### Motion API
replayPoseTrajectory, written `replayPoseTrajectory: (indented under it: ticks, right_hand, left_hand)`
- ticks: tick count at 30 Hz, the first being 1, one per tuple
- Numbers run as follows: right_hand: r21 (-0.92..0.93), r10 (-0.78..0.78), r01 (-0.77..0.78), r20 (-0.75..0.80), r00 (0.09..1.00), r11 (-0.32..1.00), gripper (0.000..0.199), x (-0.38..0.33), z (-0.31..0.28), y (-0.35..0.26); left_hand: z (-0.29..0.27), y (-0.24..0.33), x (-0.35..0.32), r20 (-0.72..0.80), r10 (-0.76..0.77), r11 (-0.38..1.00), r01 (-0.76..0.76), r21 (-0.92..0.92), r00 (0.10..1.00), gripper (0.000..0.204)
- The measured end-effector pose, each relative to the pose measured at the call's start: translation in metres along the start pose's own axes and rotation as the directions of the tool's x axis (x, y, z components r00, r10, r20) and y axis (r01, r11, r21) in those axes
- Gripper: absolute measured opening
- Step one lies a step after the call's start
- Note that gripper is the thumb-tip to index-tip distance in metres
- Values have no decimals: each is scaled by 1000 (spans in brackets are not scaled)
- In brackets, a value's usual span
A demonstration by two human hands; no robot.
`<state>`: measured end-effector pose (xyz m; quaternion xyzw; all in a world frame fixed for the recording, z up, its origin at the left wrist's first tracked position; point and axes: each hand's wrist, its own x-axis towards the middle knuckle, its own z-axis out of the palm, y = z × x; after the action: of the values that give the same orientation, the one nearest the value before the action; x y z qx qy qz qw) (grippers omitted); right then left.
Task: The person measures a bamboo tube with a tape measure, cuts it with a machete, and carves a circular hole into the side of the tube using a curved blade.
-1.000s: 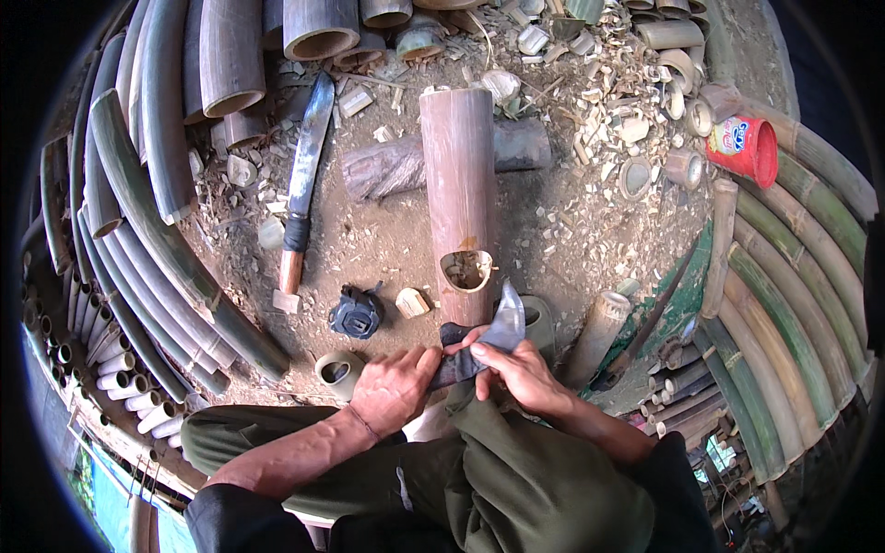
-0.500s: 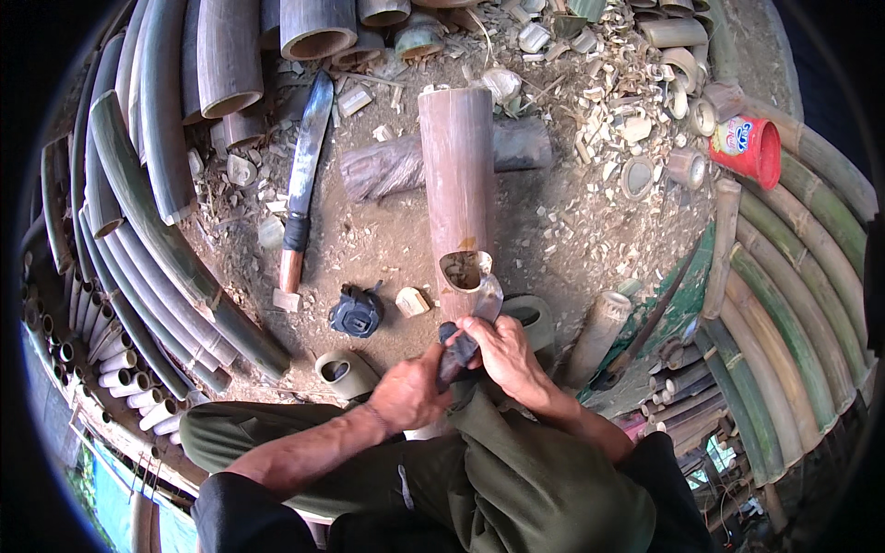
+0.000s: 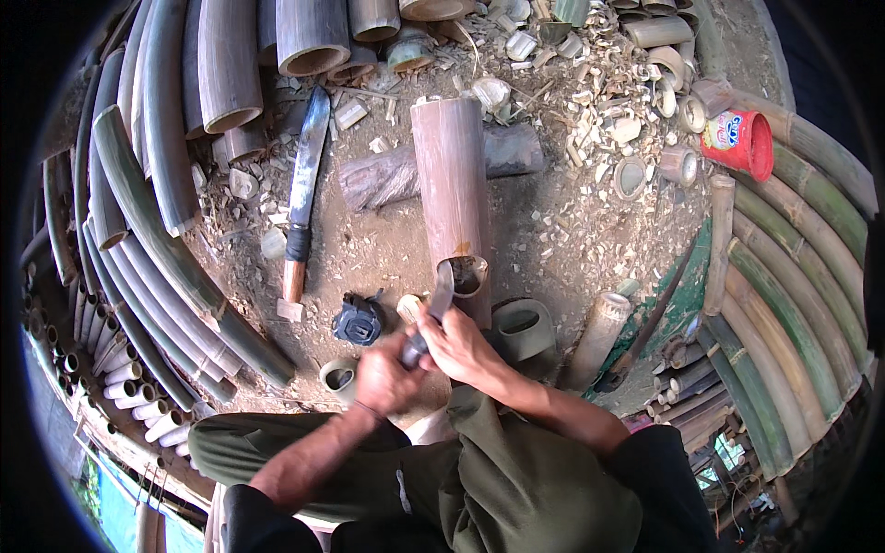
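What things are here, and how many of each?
log: one, dark brown, upper centre
bamboo tube: one, reddish brown, across the log
small knife: one, grey, lower centre
large knife: one, dark blade, left of the log
tape measure: one, dark, right of large knife
short bamboo pieces: several, pale, lower centre and right
container: one, mostly red, upper right
sheet: one, green, right
wood chips: many, pale, mostly upper right
bamboo poles: many, green and brown, left, top, right
trousers: one pair, dark green, bottom
left hand: one, bare, gripping small knife
right hand: one, bare, gripping it nearer the blade
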<state>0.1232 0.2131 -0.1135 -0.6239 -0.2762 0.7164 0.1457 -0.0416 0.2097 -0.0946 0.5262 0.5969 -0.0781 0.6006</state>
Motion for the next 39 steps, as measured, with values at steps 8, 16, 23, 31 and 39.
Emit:
replayPoseTrajectory:
  ticks: [8, 16, 23, 31, 39]
  right_hand:
    - [993, -166, -1, 21, 986, 119, 24, 10, -19, -46]
    - [988, -25, -66, 63, 998, -139, 43, -4, -37, -47]
    - [939, -241, -332, 304, 922, -86, 37, -10, -8, -15]
    - [445, 298, -281, 32, 954, 850, 28, -30, -17, -8]
    - [-354, -70, -43, -301, 951, 934, 29, -28, -38, 18]
  left_hand:
    - [-126, 167, 68, 327, 66, 430, -323, 843, 943, 16]
    - [-84, 245, 93, 456, 43, 79, -458, 885, 889, 11]
    - [-138, 177, 73, 555, -71, 377, -493, 784, 829, 15]
    - [-36, 20, 7, 307, 108, 952, -187, 243, 946, 27]
    - [67, 57, -12, 100, -19, 947, 50, -318, 995, 45]
